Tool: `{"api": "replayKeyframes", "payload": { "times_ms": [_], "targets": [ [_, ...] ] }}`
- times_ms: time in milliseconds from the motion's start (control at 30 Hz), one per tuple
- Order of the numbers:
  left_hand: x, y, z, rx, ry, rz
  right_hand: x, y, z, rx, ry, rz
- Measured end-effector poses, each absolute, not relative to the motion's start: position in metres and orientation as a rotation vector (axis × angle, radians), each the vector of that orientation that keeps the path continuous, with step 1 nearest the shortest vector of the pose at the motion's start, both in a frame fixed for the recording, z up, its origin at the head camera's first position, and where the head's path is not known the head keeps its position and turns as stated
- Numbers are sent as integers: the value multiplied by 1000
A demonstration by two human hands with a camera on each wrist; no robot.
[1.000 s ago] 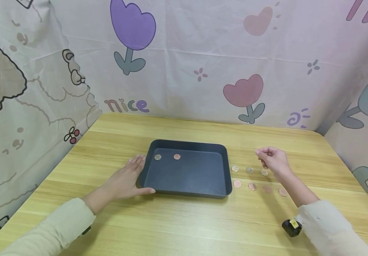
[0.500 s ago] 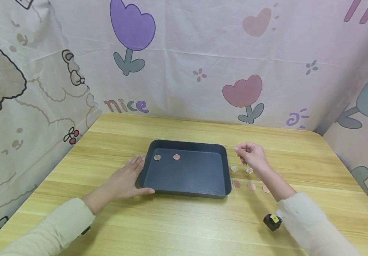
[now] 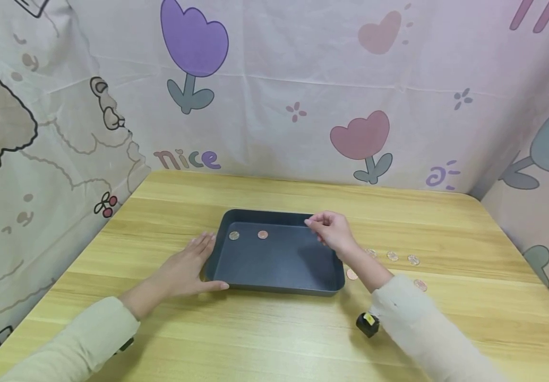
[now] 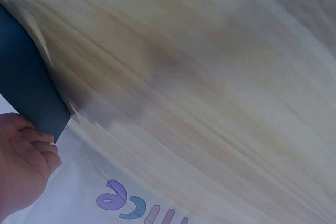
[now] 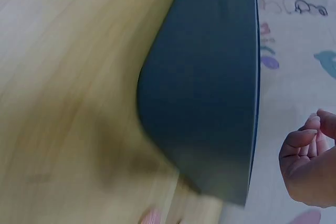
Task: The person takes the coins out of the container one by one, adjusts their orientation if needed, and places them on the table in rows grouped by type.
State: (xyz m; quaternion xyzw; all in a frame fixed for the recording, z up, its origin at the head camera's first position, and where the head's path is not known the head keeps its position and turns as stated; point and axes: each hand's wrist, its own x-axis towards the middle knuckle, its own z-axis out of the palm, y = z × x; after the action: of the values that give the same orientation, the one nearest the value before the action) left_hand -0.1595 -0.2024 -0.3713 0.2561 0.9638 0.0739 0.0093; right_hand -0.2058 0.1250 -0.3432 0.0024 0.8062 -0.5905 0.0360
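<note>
matt dark tray (image 3: pixel 279 265), wood-grain table (image 3: pixel 274 329)

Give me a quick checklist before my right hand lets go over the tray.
1. Left hand steadies the dark tray at its left rim: ok.
2. Right hand is over the tray's right part: ok.
3. Coin pinched in the right fingers: cannot tell, none shows.
4. Tray floor below that hand is bare: ok.
5. Two coins lie by the tray's far left wall, away from the hand: ok.
6. More coins wait on the table, right of the tray: ok.
</note>
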Motion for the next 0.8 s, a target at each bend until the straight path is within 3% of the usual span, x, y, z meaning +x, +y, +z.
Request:
{"api": "replayKeyframes", "payload": {
  "times_ms": [800],
  "targets": [
    [-163, -209, -372, 847, 2985, 274, -214, 21, -363, -107, 2306, -1903]
  ]
}}
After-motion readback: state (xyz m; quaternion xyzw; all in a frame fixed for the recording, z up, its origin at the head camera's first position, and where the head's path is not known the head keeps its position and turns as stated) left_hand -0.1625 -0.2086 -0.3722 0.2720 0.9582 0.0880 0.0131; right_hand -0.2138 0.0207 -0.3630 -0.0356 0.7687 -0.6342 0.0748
